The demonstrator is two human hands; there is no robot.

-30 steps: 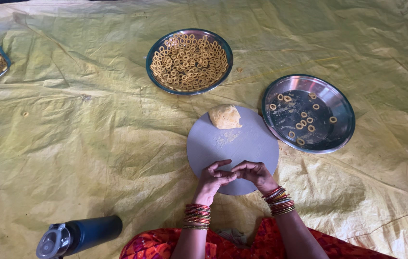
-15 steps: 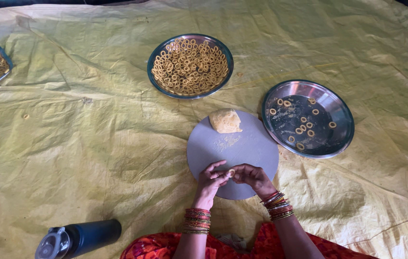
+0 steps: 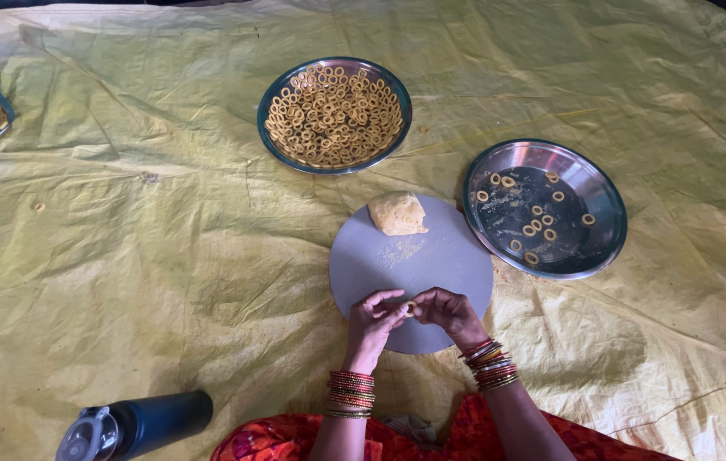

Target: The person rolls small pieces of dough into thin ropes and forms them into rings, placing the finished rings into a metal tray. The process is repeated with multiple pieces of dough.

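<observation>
Both hands, left hand (image 3: 373,318) and right hand (image 3: 448,309), have lifted slightly off the round board (image 3: 431,256), now pinching a small dough ring (image 3: 411,308) closed between fingertips; dough lump (image 3: 396,212) untouched.

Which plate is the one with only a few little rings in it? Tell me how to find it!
Start at the big yellow sheet and find the round grey board in front of the two hands. The plate with few rings is the shiny metal one just right of that board. Only about ten rings lie scattered in it, while the full plate further back is heaped with rings.
</observation>
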